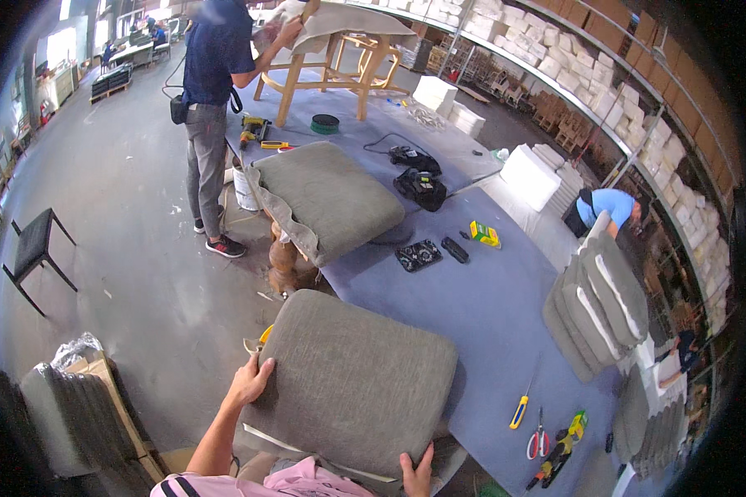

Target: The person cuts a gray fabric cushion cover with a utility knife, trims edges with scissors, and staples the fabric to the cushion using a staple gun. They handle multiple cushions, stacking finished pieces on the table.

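Observation:
A square grey upholstered seat cushion (352, 369) with rounded corners lies in front of me at the near edge of the blue-covered table, its top face up. My left hand (253, 381) grips its left edge, thumb on top and the fingers partly hidden by the side. At the near right corner my right hand (419, 474) holds the edge, with its lower part cut off by the frame. A strip of white shows along the cushion's near underside. Just beyond it sits another grey cushion (331, 195) with a loose, wavy fabric edge.
On the blue table (489, 331) lie a yellow screwdriver (519, 412), red-handled scissors (539, 443), a yellow-and-black nail gun (559, 455) and a small yellow-green box (485, 234). Grey cushions (597, 302) are stacked at right. A co-worker (215, 99) stands by a wooden chair frame (340, 74).

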`<state>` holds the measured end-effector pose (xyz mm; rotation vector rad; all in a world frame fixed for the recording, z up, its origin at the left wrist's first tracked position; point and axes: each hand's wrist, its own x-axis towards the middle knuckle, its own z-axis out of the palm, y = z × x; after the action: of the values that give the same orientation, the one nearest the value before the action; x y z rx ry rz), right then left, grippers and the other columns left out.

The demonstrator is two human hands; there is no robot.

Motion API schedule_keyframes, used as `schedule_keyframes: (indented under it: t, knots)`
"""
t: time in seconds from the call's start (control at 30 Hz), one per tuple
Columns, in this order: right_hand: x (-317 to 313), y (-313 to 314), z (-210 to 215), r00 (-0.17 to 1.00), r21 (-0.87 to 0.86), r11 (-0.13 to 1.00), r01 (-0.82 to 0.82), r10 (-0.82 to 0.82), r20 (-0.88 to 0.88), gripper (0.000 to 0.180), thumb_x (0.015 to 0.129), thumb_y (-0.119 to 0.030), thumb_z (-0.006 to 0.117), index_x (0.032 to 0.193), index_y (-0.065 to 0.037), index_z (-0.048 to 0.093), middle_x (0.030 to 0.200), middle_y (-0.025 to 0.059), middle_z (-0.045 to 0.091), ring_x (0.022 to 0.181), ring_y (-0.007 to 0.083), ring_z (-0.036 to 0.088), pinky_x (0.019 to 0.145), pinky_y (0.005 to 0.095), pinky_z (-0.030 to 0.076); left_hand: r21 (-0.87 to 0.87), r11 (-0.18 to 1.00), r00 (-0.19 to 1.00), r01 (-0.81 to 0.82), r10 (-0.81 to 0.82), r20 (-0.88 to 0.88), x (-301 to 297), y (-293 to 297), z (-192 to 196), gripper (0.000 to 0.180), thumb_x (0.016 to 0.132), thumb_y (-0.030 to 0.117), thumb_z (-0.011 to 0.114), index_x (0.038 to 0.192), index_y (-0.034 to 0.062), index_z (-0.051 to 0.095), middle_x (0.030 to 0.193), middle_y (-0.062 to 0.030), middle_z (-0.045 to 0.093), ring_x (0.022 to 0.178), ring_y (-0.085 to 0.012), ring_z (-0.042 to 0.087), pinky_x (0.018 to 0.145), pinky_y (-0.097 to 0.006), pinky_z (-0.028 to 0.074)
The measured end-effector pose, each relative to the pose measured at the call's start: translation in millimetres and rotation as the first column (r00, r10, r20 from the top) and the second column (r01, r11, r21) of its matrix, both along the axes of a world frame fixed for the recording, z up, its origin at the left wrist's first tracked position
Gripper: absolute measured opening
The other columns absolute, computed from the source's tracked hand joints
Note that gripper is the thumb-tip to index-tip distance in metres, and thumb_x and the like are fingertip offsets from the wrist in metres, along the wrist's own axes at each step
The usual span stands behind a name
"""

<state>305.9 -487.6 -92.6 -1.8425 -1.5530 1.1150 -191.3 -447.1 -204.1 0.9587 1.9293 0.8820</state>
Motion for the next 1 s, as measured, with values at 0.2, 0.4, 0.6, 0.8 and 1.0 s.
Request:
schedule_keyframes:
  t: [0.2, 0.4, 0.6, 0.8, 1.0]
  knots:
    - [-3, 21, 128, 0.994, 0.101, 0.992, 0.079, -0.085, 0.062, 0.087, 0.110, -0.033, 0.064, 0.176, -0.006, 0.014, 0.173, 0.0311, 0.034, 0.158, 0.0431, 0.039, 0.125, 0.0604, 0.036, 0.469, 0.876, 0.922, 0.115, -0.270, 0.276, 6, 12, 152, 0.090, 0.108, 0.066, 0.053, 0.172, 0.0042, 0.037, 0.168, -0.0200, 0.052, 0.157, -0.0347, 0.046, 0.129, -0.044, 0.031]
    - [52, 67, 189, 0.966, 0.382, 0.889, 0.253, -0.209, -0.152, 0.079, 0.110, -0.034, 0.065, 0.171, -0.004, 0.025, 0.164, 0.0299, 0.044, 0.149, 0.0423, 0.047, 0.118, 0.0592, 0.041, 0.753, 0.611, 0.832, 0.243, -0.530, 0.162, 40, 71, 269, 0.130, 0.086, 0.099, 0.049, 0.176, 0.0088, 0.027, 0.174, -0.0106, 0.042, 0.151, -0.0314, 0.049, 0.129, -0.051, 0.029]
    - [126, 85, 199, 0.902, 0.488, 0.759, 0.432, -0.347, -0.258, 0.071, 0.109, -0.034, 0.065, 0.165, -0.003, 0.035, 0.155, 0.0287, 0.054, 0.141, 0.0416, 0.055, 0.111, 0.0580, 0.047, 0.604, 0.685, 0.902, 0.409, -0.402, -0.155, 95, 152, 287, 0.108, 0.094, 0.069, 0.075, 0.172, 0.0059, 0.034, 0.137, -0.0160, 0.058, 0.134, -0.0339, 0.058, 0.121, -0.050, 0.042]
    - [192, 96, 136, 0.837, 0.462, 0.699, 0.546, -0.426, -0.344, 0.064, 0.109, -0.034, 0.066, 0.159, -0.001, 0.046, 0.146, 0.0276, 0.064, 0.132, 0.0409, 0.063, 0.105, 0.0567, 0.052, 0.959, 0.162, 0.960, 0.232, 0.121, -0.253, 145, 186, 390, 0.070, 0.092, 0.044, 0.077, 0.150, 0.0077, 0.065, 0.147, -0.0201, 0.057, 0.139, -0.0423, 0.056, 0.121, -0.056, 0.039]
    - [301, 209, 78, 0.602, 0.507, 0.855, 0.110, 0.349, -0.718, 0.070, 0.110, -0.052, 0.059, 0.157, -0.001, 0.046, 0.136, 0.0235, 0.070, 0.122, 0.0395, 0.069, 0.108, 0.0567, 0.054, 0.745, 0.299, 0.724, 0.596, 0.200, -0.660, 235, 206, 471, 0.042, 0.091, 0.049, 0.077, 0.106, 0.0103, 0.081, 0.099, -0.0149, 0.076, 0.100, -0.0362, 0.075, 0.095, -0.053, 0.055]
